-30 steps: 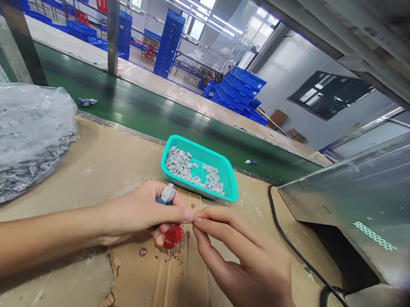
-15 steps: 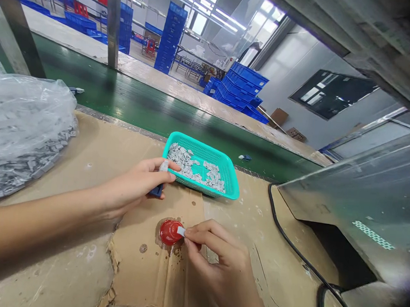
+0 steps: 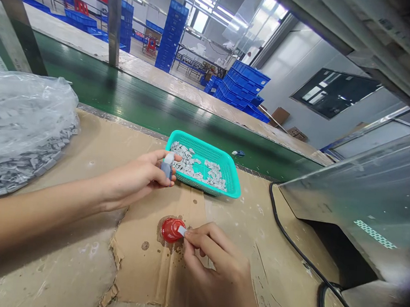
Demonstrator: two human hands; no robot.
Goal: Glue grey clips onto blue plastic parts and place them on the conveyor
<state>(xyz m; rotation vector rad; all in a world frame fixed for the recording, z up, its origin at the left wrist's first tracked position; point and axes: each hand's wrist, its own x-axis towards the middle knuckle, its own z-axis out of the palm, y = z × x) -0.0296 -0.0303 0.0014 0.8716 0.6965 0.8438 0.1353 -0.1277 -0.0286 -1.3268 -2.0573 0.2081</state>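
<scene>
My left hand [image 3: 150, 173] is closed on a small dark-blue part with a pale, translucent tip [image 3: 167, 167], at the near left edge of a turquoise basket [image 3: 236, 188]. Many small grey plastic pieces [image 3: 215, 174] lie in that basket. Between thumb and fingers, my right hand [image 3: 219, 257] pinches a flat light-grey plastic piece [image 3: 181, 230]. Its free end is over a small red dish [image 3: 170, 230] that looks wet. The dish sits on a cardboard sheet [image 3: 143, 280] with a damp patch and drops around it.
At the left lies a clear plastic bag [image 3: 25, 113] of grey pieces. Behind the basket runs a green conveyor belt [image 3: 141, 104], carrying a small blue-and-white part [image 3: 239, 153]. A black cable [image 3: 290, 239] and a metal housing [image 3: 356, 197] stand at the right.
My left hand has turned the blue part, so more of its side and pale tip show. On the belt, a blue-and-white part has moved left. My right hand stays by the red dish.
</scene>
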